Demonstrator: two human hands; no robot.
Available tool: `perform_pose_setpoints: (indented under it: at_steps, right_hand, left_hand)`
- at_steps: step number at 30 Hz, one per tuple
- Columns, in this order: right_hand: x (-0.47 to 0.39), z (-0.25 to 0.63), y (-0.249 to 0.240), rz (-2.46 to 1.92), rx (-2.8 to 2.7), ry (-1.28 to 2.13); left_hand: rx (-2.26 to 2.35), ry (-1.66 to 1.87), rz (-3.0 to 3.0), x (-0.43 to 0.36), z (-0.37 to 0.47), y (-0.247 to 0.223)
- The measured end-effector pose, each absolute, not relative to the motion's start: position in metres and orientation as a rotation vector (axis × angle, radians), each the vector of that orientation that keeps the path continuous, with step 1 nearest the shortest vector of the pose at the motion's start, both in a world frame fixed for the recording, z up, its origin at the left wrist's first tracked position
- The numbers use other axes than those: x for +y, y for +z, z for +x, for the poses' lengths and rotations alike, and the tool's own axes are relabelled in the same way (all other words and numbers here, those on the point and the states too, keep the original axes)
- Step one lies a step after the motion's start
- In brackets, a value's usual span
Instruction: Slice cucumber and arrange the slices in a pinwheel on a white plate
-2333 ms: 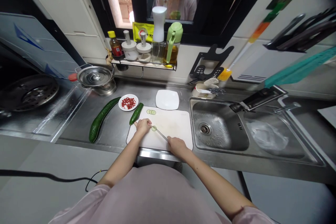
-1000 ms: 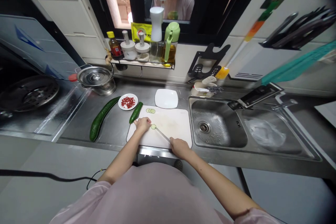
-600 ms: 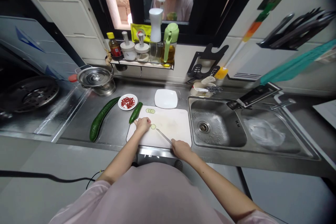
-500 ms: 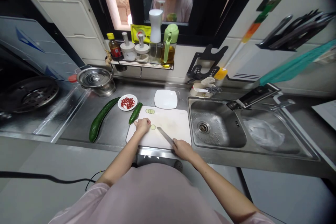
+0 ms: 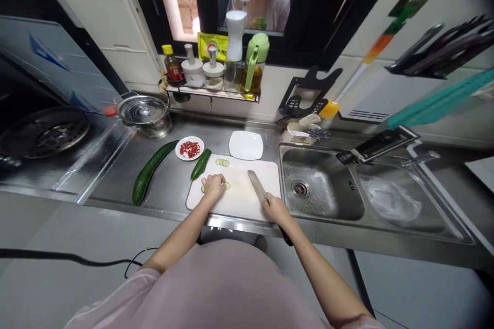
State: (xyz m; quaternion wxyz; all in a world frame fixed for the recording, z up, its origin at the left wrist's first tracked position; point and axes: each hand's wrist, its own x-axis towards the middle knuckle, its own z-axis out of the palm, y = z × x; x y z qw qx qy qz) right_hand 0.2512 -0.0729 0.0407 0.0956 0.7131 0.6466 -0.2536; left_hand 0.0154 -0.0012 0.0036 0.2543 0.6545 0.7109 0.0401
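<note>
A stainless-steel tabletop (image 5: 116,177) carries a white, rectangular cutting board (image 5: 239,201); left of it lies a long, curved, dark-green cucumber (image 5: 150,172). A black-handled, steel-bladed knife (image 5: 257,186) is grasped by the right hand (image 5: 278,211) over the board. The left hand (image 5: 214,187) curls low over the board; whether it grips anything cannot be told. Toward the far edge, round, pale-green slices (image 5: 223,163) overlap; another slice (image 5: 227,185) lies beside the left hand.

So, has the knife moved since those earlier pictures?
Yes. Judged against the cutting board, the knife in the right hand has shifted toward the sink, and its tip sits closer to the board's far edge.
</note>
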Motion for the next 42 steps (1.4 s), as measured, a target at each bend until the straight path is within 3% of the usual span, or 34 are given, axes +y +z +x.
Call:
perform_pose_setpoints:
  at_steps: [12, 19, 42]
  right_hand:
    - [-0.069, 0.255, 0.028, 2.098, 1.919, -0.739]
    - [-0.066, 0.252, 0.029, 2.088, 1.911, -0.757]
    - [-0.064, 0.251, 0.029, 2.067, 1.911, -0.763]
  left_hand:
    - [2.015, 0.490, 1.330, -0.012, -0.039, 0.009]
    - [2.099, 0.460, 1.212, -0.020, -0.077, -0.003]
    - [2.182, 0.291, 1.303, -0.022, -0.064, 0.000]
